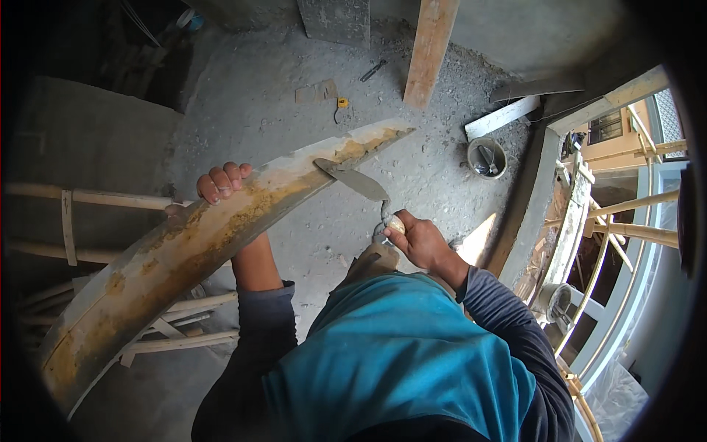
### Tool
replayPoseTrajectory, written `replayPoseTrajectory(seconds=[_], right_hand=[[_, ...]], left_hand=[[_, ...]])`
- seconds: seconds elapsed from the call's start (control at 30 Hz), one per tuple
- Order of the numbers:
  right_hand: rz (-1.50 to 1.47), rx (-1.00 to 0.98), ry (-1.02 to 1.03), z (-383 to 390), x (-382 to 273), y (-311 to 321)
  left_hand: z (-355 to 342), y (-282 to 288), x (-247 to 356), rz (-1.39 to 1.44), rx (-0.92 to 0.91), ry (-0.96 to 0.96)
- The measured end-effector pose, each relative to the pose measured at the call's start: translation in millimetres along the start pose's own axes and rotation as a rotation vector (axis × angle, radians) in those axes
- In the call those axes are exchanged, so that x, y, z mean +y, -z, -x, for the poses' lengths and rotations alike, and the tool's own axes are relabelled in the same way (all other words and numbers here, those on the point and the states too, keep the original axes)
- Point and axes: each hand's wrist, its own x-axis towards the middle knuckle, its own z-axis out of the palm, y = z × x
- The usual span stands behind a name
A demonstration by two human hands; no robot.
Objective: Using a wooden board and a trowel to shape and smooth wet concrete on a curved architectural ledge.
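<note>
A long board (pixel 155 258), pale with yellow-brown stains and grey residue, slants from the lower left up to a narrow end near the middle. My left hand (pixel 221 184) is wrapped over its upper edge, the wrist passing underneath it. My right hand (pixel 412 239) grips the pale handle of a grey trowel (pixel 353 181), whose tip rests on the board's lower part near the far end. The trowel's neck is coated in grey material. Below my hands is my body in a teal shirt.
Bamboo rails (pixel 110 199) run at left beside a concrete ledge. The dusty floor (pixel 280 88) holds a bucket (pixel 486 158), a white plank (pixel 502 118) and small debris. An upright wooden board (pixel 423 51) stands ahead. A framed opening at right shows bamboo scaffolding (pixel 641 236).
</note>
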Motion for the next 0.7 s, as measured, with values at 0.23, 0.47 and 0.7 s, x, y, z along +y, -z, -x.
replayPoseTrajectory(seconds=[0.23, 0.47, 0.7], right_hand=[[0.216, -0.031, -0.059, -29, 62, -23], [-0.071, -0.137, -0.45, -53, 175, -18], [0.15, 0.141, -0.349, -13, 176, -12]], left_hand=[[53, -122, 128, -0.243, 0.437, -0.12], [94, -213, 235, 0.031, 0.688, -0.221], [99, -221, 257, 2.748, 0.455, -0.147]])
